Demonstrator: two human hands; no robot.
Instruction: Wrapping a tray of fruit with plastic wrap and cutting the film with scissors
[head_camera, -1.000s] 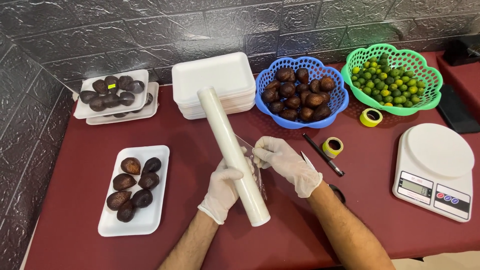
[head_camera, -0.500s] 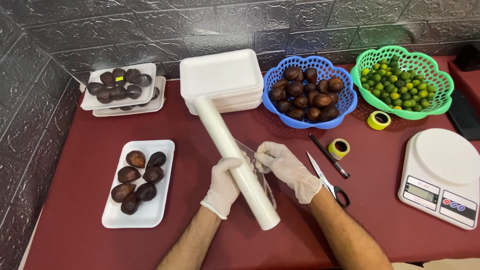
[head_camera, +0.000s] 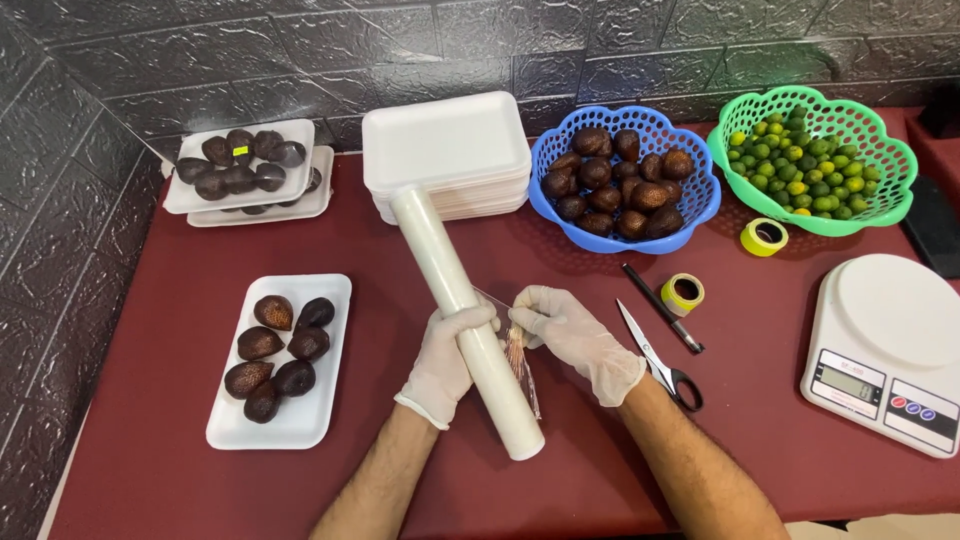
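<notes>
Dark stone-look wall tiles back a maroon bench (head_camera: 150, 460) set with fruit and packing gear. At centre, a gloved left hand (head_camera: 445, 355) grasps a long roll of clear wrap (head_camera: 462, 305), which lies at a slant across the bench, its far end touching a stack of white foam trays (head_camera: 445, 145). The gloved right hand (head_camera: 575, 335), just beside the roll, pinches the loose edge of film (head_camera: 518, 350) pulled off it. To the left, a white tray (head_camera: 225, 425) holds six brown scaly fruits (head_camera: 272, 350); two more filled trays (head_camera: 300, 205) sit stacked near the wall. A blue basket (head_camera: 700, 205) of the same fruit and a green basket (head_camera: 885, 205) of small limes stand at the back right. Scissors (head_camera: 655, 355), a black pen (head_camera: 660, 305), two yellow tape rolls (head_camera: 683, 293) and a white kitchen scale (head_camera: 885, 350) lie to the right.
</notes>
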